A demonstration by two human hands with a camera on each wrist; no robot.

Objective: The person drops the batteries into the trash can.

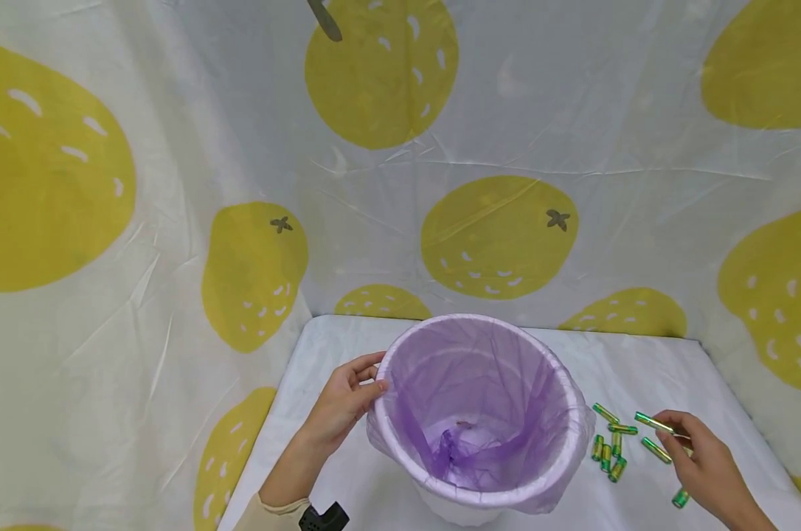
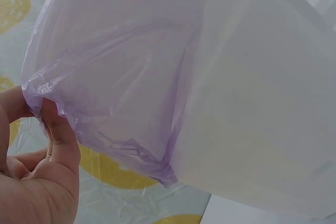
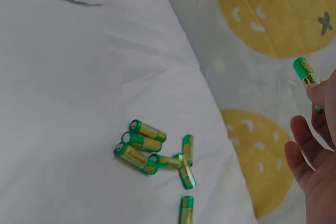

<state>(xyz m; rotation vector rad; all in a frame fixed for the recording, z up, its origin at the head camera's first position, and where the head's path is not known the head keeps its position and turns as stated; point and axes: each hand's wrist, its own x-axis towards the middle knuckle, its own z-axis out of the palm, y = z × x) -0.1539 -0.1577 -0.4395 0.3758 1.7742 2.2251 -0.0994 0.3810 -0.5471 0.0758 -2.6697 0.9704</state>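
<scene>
A white bin (image 1: 456,509) stands on the table, lined with a thin purple plastic bag (image 1: 470,369) folded over its rim. My left hand (image 1: 343,405) grips the bin's left rim through the bag; in the left wrist view its thumb and fingers (image 2: 63,135) pinch the bag's edge. My right hand (image 1: 706,461) holds a green and gold battery (image 1: 653,422) between thumb and fingers, above the table to the bin's right. Several like batteries (image 1: 605,451) lie in a loose group between bin and hand. Another battery (image 1: 681,498) lies below the right hand, partly hidden by it.
A white cloth covers the table (image 1: 347,339). Behind and beside it hangs a pale curtain (image 1: 374,221) printed with large yellow fruit. A black device (image 1: 324,518) is on the left wrist, by a beige sleeve (image 1: 271,515).
</scene>
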